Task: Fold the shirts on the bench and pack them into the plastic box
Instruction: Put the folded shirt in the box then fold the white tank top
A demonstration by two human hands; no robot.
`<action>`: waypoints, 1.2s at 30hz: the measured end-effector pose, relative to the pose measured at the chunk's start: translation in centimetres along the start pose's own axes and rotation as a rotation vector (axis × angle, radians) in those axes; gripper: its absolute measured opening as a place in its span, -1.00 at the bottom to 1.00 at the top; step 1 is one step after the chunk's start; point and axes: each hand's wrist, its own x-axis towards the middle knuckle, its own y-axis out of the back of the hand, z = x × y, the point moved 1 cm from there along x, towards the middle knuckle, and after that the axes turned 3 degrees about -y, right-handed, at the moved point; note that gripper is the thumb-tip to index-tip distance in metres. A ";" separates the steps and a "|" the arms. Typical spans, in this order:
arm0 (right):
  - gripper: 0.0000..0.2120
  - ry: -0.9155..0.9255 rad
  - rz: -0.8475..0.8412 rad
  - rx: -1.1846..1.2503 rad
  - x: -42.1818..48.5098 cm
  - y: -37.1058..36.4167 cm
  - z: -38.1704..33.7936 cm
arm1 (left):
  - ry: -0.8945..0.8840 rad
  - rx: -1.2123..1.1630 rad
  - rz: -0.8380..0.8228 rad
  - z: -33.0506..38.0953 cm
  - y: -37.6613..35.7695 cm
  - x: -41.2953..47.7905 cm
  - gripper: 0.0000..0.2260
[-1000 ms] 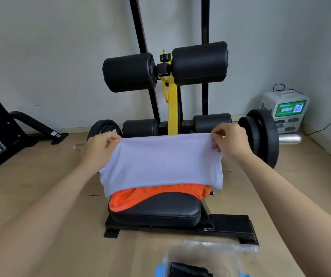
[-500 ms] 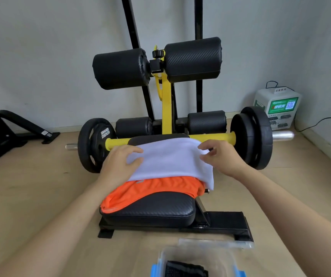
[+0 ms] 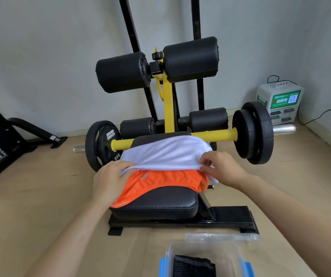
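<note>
I am gripping the near edge of the white shirt (image 3: 166, 152) with both hands: my left hand (image 3: 110, 176) is pinching its left corner, my right hand (image 3: 220, 168) its right corner. It is lying on the orange shirt (image 3: 160, 180) on the padded desk (image 3: 160, 202). To fold well, I think I should be keeping both corners level and the edge tight, without dragging the orange shirt. The plastic box (image 3: 238, 254) is standing on the floor near me, holding a dark folded garment (image 3: 192, 266).

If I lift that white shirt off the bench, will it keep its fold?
Probably not: the white shirt drapes limply over the orange shirt, so it looks floppy. It seems light, bunching under both hands' pinch. Support it underneath.
</note>
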 end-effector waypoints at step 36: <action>-0.66 -0.909 -0.458 1.436 -8.3 -7.1 2.3 | -0.448 0.127 -0.362 11.1 -4.4 -7.2 -0.49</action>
